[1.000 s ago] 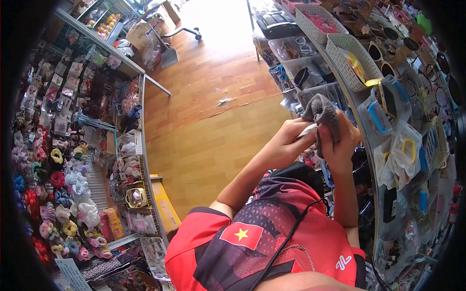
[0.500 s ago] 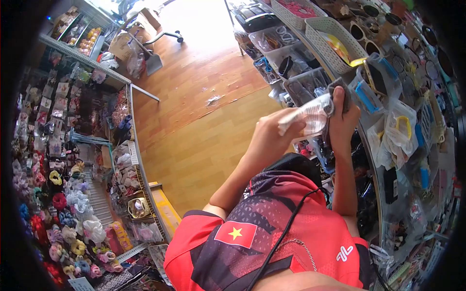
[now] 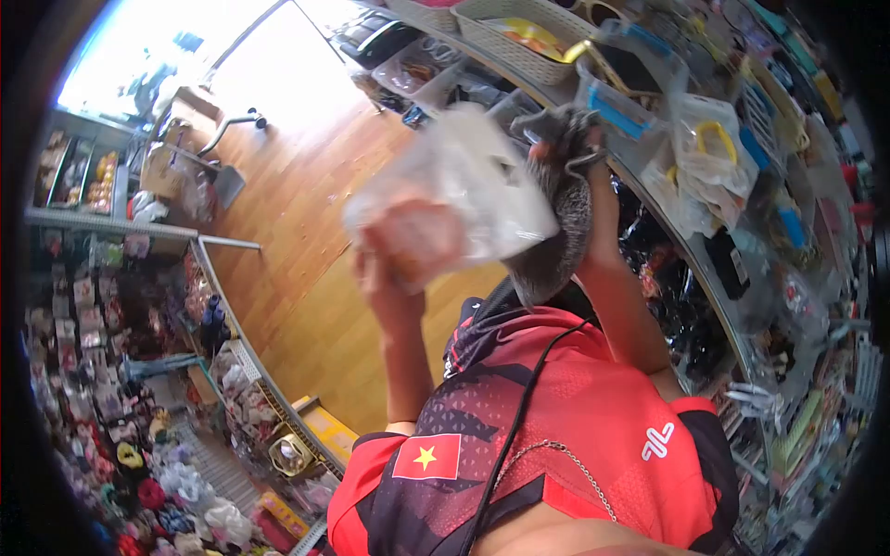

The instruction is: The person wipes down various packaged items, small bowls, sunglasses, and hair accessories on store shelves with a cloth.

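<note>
Plastic packet (image 3: 491, 185): above floor (image 3: 297, 278), left hand (image 3: 378, 273) gripping its near-left end. Right hand (image 3: 599, 171) holds grey cloth (image 3: 565, 208). Risk: slick film could slip from one-ended grip; loose cloth could snag shelf (image 3: 712, 278) at right.

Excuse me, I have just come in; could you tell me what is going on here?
A person among shelves of small goods is handling a packaged item. The left hand grips the clear and white packet, which is blurred, with something pinkish showing inside. The right hand holds a dark grey cloth close beside it. Both are held up in front of the body, near the shelf with the pale basket.
</note>
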### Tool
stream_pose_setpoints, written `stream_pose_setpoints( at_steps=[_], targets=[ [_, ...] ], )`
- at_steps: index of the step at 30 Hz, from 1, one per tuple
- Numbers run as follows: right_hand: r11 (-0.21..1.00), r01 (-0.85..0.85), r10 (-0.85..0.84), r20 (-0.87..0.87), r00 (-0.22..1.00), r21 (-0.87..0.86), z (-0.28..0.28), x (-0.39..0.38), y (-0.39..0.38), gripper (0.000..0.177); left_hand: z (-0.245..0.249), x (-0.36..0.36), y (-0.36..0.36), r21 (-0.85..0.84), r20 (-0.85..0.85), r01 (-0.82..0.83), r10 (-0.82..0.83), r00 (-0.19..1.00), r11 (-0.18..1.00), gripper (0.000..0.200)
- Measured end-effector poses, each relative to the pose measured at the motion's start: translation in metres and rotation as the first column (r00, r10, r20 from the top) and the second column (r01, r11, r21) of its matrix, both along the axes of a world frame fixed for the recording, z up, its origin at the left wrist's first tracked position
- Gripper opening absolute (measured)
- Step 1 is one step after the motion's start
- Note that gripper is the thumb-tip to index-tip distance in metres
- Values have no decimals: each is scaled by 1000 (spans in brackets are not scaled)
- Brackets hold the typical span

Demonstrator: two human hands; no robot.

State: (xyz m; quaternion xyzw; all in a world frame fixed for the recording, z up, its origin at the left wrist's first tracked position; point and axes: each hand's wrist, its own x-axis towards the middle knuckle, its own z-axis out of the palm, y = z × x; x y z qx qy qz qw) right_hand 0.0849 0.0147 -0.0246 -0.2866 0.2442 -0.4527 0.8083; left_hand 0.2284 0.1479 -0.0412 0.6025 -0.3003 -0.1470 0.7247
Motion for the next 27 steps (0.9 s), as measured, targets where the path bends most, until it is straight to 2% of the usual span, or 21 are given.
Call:
stream_pose_setpoints(
  at_steps=[1,2,3,5,6,7,8,10,11,12,13,15,18,21,22,23,24,25,26,27],
  targets=[
    [999,28,-26,50,998,-36,11,-8,-1,52,8,3,-2,-141,-284,31,-70,956,990,25],
    [998,26,-34,130,991,58,22,-10,4,57,17,7,-3,-286,-540,-27,-138,830,958,26],
    [996,-17,-2,209,978,90,26,-9,7,61,14,5,-5,-200,-478,-24,-76,875,979,26],
    [996,-87,85,234,968,-2,36,-6,34,53,6,-2,-6,-31,-321,-39,27,947,999,26],
    [967,-74,50,-104,993,-242,29,-9,44,50,8,-9,-12,-47,-299,68,-80,951,997,26],
    [881,-141,-68,-417,906,-451,23,-11,49,50,8,-14,-17,-62,-290,73,-88,953,995,26],
    [820,-10,-197,-299,934,-572,24,-8,48,38,8,-20,-23,-78,-281,77,-96,955,994,26],
    [831,-29,-240,-406,882,-555,23,-22,36,33,15,-28,-24,-91,-267,118,-138,954,989,28],
    [838,-40,-256,-457,852,-544,24,-28,34,31,12,-32,-23,-65,-183,114,-124,975,991,29],
    [847,36,-310,-438,844,-531,29,-33,35,29,5,-35,-23,-43,-97,105,-109,989,994,30],
    [879,11,-267,-474,839,-477,31,-39,34,29,1,-38,-23,-23,-9,93,-93,996,995,30],
    [930,-39,-175,-535,827,-364,33,-54,32,31,2,-43,-21,-4,27,100,-100,995,995,32],
    [868,84,-329,-440,836,-489,41,-75,37,33,15,-61,-26,-33,2,77,-77,997,997,34],
    [647,75,-498,-346,795,-758,56,-111,45,31,28,-80,-34,-102,-53,90,-96,994,991,36],
    [626,91,-525,-332,784,-775,69,-125,50,27,31,-84,-37,-127,-71,102,-112,991,987,37],
    [803,181,-438,-356,825,-568,90,-146,58,27,38,-85,-41,-105,-83,44,-53,995,993,38],
    [918,243,-349,-348,870,-314,105,-169,65,27,46,-84,-49,-84,-91,-15,7,996,996,39],
    [826,409,-527,-274,804,-388,98,-187,67,27,55,-85,-57,-64,-97,-74,67,993,995,40],
    [700,559,-682,-185,707,-445,89,-202,67,28,62,-88,-64,-88,-59,-92,87,994,992,32],
    [669,595,-712,-154,685,-445,86,-214,67,27,63,-100,-74,-151,-25,-26,23,999,988,27]
  ],
)
